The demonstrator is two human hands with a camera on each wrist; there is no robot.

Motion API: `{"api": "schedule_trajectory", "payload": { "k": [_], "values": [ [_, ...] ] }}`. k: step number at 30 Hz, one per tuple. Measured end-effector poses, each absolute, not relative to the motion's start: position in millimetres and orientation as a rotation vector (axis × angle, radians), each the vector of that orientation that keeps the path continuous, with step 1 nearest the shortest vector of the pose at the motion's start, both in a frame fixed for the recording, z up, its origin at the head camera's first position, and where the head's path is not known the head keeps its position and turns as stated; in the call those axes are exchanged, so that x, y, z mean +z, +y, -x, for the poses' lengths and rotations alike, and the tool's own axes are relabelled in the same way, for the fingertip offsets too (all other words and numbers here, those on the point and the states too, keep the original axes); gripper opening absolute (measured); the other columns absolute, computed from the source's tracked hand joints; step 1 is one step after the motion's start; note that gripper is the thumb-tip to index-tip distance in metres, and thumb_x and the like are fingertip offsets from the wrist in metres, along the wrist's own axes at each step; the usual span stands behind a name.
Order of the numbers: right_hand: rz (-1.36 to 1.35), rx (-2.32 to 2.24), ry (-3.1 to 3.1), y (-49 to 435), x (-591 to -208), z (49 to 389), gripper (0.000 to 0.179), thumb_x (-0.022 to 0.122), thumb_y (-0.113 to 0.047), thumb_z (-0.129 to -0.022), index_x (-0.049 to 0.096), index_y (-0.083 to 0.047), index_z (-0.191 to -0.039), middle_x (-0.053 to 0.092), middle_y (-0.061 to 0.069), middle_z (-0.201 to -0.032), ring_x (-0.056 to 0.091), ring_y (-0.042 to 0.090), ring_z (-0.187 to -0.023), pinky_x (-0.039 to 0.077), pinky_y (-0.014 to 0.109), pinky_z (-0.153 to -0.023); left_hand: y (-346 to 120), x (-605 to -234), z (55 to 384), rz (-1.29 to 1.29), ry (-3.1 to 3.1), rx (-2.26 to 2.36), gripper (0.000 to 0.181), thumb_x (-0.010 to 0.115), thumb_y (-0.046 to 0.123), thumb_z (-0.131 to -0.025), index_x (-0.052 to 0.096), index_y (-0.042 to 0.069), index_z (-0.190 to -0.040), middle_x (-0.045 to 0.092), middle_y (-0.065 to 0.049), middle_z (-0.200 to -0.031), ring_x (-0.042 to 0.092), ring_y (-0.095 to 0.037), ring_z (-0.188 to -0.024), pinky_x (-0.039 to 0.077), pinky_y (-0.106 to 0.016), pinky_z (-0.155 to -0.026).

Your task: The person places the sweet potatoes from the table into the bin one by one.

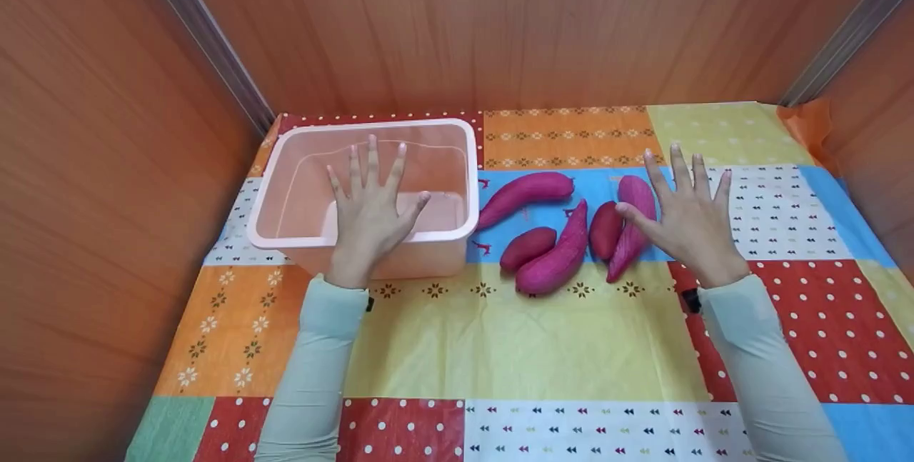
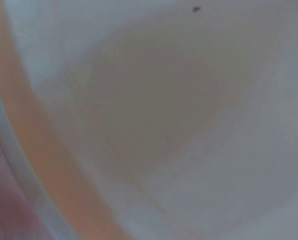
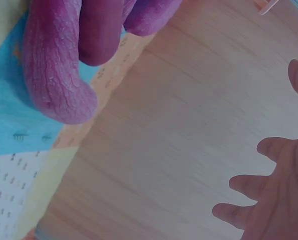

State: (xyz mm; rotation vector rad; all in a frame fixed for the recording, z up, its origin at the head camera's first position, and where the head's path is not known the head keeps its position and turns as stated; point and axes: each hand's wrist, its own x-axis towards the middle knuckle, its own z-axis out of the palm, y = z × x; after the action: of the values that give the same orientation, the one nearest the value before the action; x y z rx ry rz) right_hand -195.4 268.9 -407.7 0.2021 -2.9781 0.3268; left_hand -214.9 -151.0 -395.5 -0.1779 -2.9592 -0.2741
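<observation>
My left hand hovers palm down with fingers spread, overlapping the front rim of a pale pink plastic tub. The tub's inside shows no contents. In the blurred left wrist view its smooth wall fills nearly everything. Fingers wide apart, my right hand is held beside several purple-red sweet potatoes, holding nothing. One long, curved sweet potato lies against the tub's right side; a rounder dark one rests beside another long one. In the right wrist view, a wrinkled sweet potato is at upper left.
A patchwork-print cloth covers the table. A wood-grain panel rises behind the tub, with a further panel along the left side and one at the far right. Metal strips join them at the corners.
</observation>
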Motion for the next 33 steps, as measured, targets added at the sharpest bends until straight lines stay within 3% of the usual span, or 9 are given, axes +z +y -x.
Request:
{"api": "schedule_trajectory", "payload": {
  "k": [7, 16, 21, 26, 33],
  "values": [
    [-0.183, 0.357, -2.979, 273, -406, 194, 0.089, 0.042, -0.07, -0.088, 0.008, -0.024, -0.156, 0.003, 0.019, -0.161, 0.0, 0.048, -0.145, -0.008, 0.073, -0.107, -156, -395, 215, 0.212, -2.959, -0.258, 0.076, 0.037, 0.066, -0.091, 0.01, 0.033, -0.155, -0.008, -0.01, -0.163, -0.009, -0.038, -0.148, -0.008, -0.066, -0.111],
    [-0.177, 0.504, -3.006, 278, -410, 196, 0.089, 0.043, -0.068, -0.09, 0.003, -0.024, -0.156, -0.001, 0.018, -0.162, -0.001, 0.048, -0.145, -0.008, 0.072, -0.107, -163, -393, 212, 0.269, -2.932, -0.322, 0.075, 0.041, 0.064, -0.091, 0.015, 0.033, -0.154, -0.007, -0.006, -0.163, -0.008, -0.035, -0.149, -0.011, -0.061, -0.114],
    [-0.14, 0.732, -2.971, 281, -412, 197, 0.085, 0.047, -0.062, -0.091, 0.007, -0.024, -0.156, 0.005, 0.019, -0.161, 0.006, 0.047, -0.145, 0.004, 0.073, -0.108, -170, -391, 210, 0.351, -2.871, -0.373, 0.073, 0.045, 0.061, -0.092, 0.021, 0.03, -0.153, 0.005, -0.01, -0.163, 0.003, -0.037, -0.149, -0.005, -0.061, -0.115],
    [-0.11, 0.885, -2.946, 284, -416, 199, 0.082, 0.045, -0.059, -0.094, 0.008, -0.019, -0.156, 0.007, 0.022, -0.16, 0.01, 0.048, -0.144, 0.022, 0.076, -0.099, -178, -389, 207, 0.429, -2.852, -0.441, 0.071, 0.047, 0.059, -0.092, 0.026, 0.028, -0.153, 0.013, -0.008, -0.162, 0.007, -0.034, -0.15, -0.001, -0.058, -0.117],
    [-0.049, 1.071, -2.944, 290, -423, 205, 0.084, 0.045, -0.056, -0.095, 0.005, -0.015, -0.156, 0.008, 0.023, -0.16, 0.008, 0.046, -0.146, 0.021, 0.074, -0.101, -194, -386, 202, 0.494, -2.856, -0.515, 0.069, 0.049, 0.057, -0.092, 0.028, 0.028, -0.152, 0.021, -0.007, -0.16, 0.016, -0.033, -0.148, 0.004, -0.056, -0.118]
  ]
}}
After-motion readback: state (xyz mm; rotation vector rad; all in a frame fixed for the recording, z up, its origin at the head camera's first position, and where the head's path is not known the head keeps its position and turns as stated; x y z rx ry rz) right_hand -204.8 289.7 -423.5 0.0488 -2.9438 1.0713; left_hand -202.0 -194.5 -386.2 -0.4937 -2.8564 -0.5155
